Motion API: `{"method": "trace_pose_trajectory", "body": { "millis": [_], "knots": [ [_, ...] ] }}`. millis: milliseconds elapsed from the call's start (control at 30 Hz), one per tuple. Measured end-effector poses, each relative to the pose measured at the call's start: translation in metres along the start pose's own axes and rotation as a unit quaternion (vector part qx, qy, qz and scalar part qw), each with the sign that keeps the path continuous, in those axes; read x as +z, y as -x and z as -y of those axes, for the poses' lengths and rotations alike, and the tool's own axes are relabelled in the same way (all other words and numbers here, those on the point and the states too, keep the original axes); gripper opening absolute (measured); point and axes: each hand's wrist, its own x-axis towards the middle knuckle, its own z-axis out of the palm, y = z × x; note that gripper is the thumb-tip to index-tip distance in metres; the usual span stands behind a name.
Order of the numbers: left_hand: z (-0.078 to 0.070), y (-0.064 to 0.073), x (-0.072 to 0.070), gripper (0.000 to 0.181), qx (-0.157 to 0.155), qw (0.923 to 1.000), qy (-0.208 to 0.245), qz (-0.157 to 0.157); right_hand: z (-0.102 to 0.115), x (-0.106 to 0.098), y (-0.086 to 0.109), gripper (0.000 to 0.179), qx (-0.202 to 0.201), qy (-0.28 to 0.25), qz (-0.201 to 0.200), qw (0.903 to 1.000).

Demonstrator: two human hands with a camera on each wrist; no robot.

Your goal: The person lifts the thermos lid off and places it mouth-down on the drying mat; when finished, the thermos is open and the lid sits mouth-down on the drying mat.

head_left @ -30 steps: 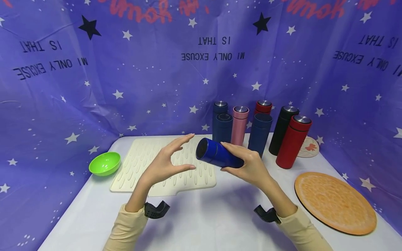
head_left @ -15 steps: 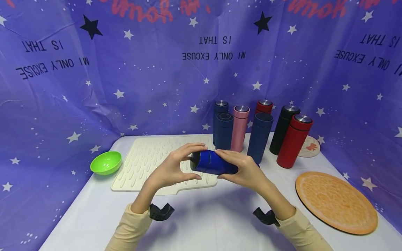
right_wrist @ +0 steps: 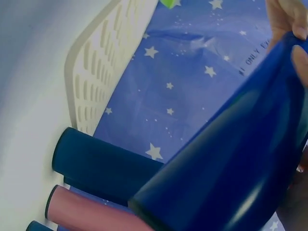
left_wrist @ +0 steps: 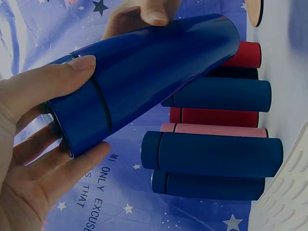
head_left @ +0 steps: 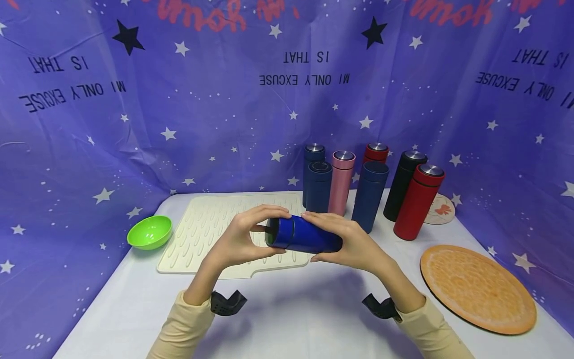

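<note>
We see left hand (head_left: pixel 239 239) clamped on cap (head_left: pixel 282 233) of blue bottle (head_left: pixel 316 238), right hand (head_left: pixel 356 244) clamped round its body; both grips spread bottle-wide. Long axis near level, side to side, cap end pointing left, base right! Bottle's aloft over middle of table (head_left: pixel 278 324). Toward far edge, right half, we count three navy bottles (head_left: pixel 369 199), two red bottles (head_left: pixel 418 207), one pink bottle (head_left: pixel 341 187), one black bottle (head_left: pixel 401 187), all standing. One green bowl (head_left: pixel 150 233), left edge; one orange mat (head_left: pixel 477 289), right edge.
</note>
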Motion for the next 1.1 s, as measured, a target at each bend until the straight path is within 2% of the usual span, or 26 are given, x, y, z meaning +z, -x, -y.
{"method": "trace_pose_trajectory", "body": {
  "millis": [100,200,400,567,700,833,1000,1100],
  "knots": [
    [0.0,0.0,0.0,0.065,0.0,0.9999,0.009,0.004,0.001,-0.002,0.001,0.082,0.022,-0.017,0.016,0.9995],
    [-0.007,-0.002,-0.002,0.066,-0.004,0.9999,0.009,0.007,0.002,0.001,0.001,0.081,0.031,-0.032,0.018,0.9988],
    [-0.028,-0.007,-0.005,0.064,0.007,1.0,0.002,0.001,0.001,0.008,0.001,0.078,0.0,-0.022,-0.016,0.9996],
    [-0.032,-0.007,-0.008,0.063,0.005,0.9999,-0.006,-0.012,0.003,0.015,0.0,0.077,-0.027,0.003,-0.055,0.9981],
    [-0.033,-0.007,-0.009,0.063,-0.035,0.9991,0.0,-0.022,0.005,0.021,-0.001,0.078,-0.043,0.065,-0.086,0.9933],
    [-0.037,-0.007,-0.009,0.062,-0.087,0.9953,-0.003,-0.042,0.007,0.025,-0.002,0.08,-0.059,0.139,-0.105,0.9829],
    [-0.042,-0.01,-0.008,0.056,-0.156,0.9851,-0.015,-0.069,0.01,0.028,-0.004,0.081,-0.075,0.195,-0.116,0.9711],
    [-0.043,-0.01,-0.007,0.052,-0.198,0.9778,-0.013,-0.068,0.01,0.028,-0.004,0.08,-0.074,0.205,-0.116,0.969]
  ]
}}
